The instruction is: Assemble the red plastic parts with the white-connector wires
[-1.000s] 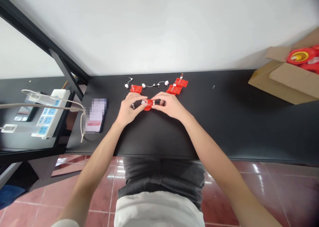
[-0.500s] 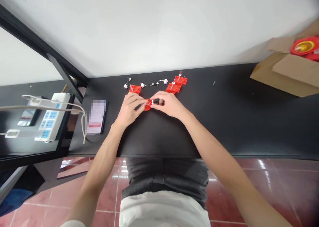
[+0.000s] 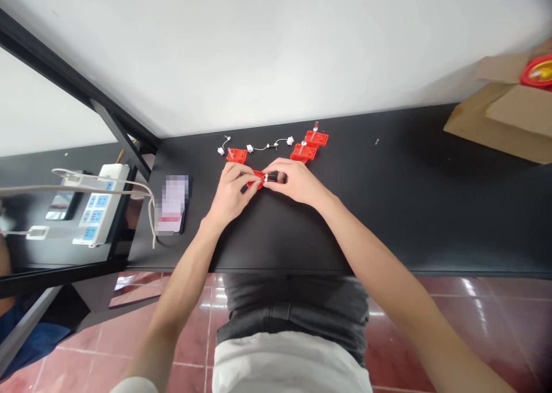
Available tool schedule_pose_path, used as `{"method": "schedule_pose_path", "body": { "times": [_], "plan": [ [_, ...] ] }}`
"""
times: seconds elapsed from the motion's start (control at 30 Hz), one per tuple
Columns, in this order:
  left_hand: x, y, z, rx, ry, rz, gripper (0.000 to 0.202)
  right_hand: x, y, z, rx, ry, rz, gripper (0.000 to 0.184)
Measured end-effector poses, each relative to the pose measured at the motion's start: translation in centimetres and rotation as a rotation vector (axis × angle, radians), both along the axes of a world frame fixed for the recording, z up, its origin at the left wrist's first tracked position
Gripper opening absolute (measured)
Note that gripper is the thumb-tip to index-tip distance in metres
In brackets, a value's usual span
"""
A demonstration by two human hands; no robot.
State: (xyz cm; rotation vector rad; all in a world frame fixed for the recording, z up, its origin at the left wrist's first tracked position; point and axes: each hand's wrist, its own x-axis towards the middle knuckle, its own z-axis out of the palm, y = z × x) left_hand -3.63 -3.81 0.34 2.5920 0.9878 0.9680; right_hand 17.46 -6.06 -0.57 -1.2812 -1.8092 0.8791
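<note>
My left hand [image 3: 230, 193] and my right hand [image 3: 293, 183] meet low over the black table [image 3: 388, 226]. Between the fingertips is a red plastic piece [image 3: 255, 180], mostly hidden, held by my left hand. My right fingers pinch a small black cylinder [image 3: 272, 177] with a white end against it. Just beyond the hands lie several flat red plastic parts, one [image 3: 237, 155] to the left and another [image 3: 303, 151] to the right. Beside them is a thin wire [image 3: 269, 146] with small white connectors.
A phone [image 3: 173, 204] with a pixelated screen lies left of my hands. Beyond the table's left end, a white power strip [image 3: 101, 206] has cables running from it. At the far right, an open cardboard box [image 3: 509, 120] holds red-and-yellow items.
The view has drifted, shifting the table slightly right. My hands stay together, and less of the red piece shows between them than a second ago.
</note>
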Motion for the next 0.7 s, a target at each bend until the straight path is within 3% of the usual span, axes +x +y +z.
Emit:
{"method": "schedule_pose_path", "body": {
  "times": [0.7],
  "plan": [
    [0.0, -0.7, 1.5, -0.346, 0.01, 0.135, 0.008, -0.4, -0.5, 0.1, 0.037, -0.061, 0.074, 0.017]
  ]
}}
